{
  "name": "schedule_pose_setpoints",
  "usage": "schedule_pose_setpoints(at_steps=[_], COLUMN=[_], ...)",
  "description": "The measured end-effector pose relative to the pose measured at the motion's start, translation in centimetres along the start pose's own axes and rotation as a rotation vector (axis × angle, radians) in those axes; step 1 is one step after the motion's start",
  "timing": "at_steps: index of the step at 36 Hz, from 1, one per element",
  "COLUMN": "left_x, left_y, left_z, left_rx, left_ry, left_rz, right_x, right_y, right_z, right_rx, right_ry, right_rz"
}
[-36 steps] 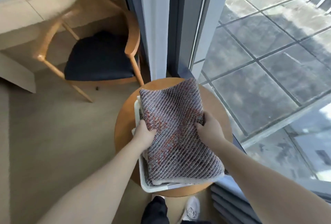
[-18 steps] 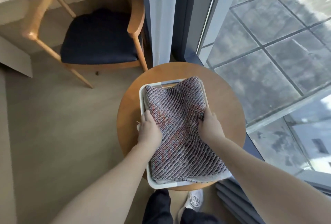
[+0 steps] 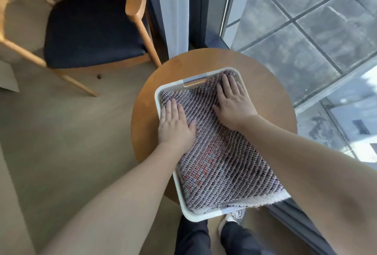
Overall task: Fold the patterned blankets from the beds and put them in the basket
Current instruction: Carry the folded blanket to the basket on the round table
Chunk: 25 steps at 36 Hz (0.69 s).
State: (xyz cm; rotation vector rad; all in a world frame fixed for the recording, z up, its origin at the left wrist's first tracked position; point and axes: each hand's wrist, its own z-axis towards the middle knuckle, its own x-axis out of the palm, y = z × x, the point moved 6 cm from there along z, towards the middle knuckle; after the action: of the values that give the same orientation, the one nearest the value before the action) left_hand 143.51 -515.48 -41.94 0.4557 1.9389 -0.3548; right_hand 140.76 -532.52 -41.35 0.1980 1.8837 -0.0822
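Note:
A folded patterned blanket [image 3: 222, 165], woven in purple, grey and orange, lies in a white basket [image 3: 163, 89] on a round wooden table [image 3: 265, 83]. Its near right corner hangs over the basket's rim. My left hand [image 3: 175, 124] lies flat on the blanket's left side, fingers stretched out. My right hand [image 3: 232, 102] rests flat on its far right part, fingers spread toward the basket's far handle. Neither hand grips the cloth.
A wooden chair [image 3: 134, 10] with a dark blue seat cushion [image 3: 91, 30] stands at the far left. A curtain [image 3: 173, 10] and a glass door [image 3: 306, 20] to a tiled balcony run along the right. My legs and shoes [image 3: 230, 220] are below the table.
The blanket has gone down into the basket. Both hands let go of its edges and now lie flat on top of it, moved toward the far end.

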Motion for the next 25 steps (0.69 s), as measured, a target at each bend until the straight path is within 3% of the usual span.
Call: schedule_pose_setpoints(at_steps=[4, 11, 19, 25], left_x=[0.5, 1.7, 3.0, 3.5], left_y=[0.3, -0.1, -2.6, -2.9], left_z=[0.3, -4.6, -9.9, -9.6], left_rx=[0.005, 0.069, 0.100, 0.097], left_ry=[-0.004, 0.010, 0.078, 0.111], left_rz=[0.068, -0.093, -0.082, -0.021], right_x=[1.9, 1.5, 2.5, 3.4], right_y=[-0.2, 0.2, -1.1, -1.0], right_z=[0.3, -5.8, -14.8, -15.3], right_rx=[0.007, -0.020, -0.025, -0.049], right_ry=[0.063, 0.050, 0.058, 0.038], right_rz=[0.001, 0.144, 0.103, 0.027])
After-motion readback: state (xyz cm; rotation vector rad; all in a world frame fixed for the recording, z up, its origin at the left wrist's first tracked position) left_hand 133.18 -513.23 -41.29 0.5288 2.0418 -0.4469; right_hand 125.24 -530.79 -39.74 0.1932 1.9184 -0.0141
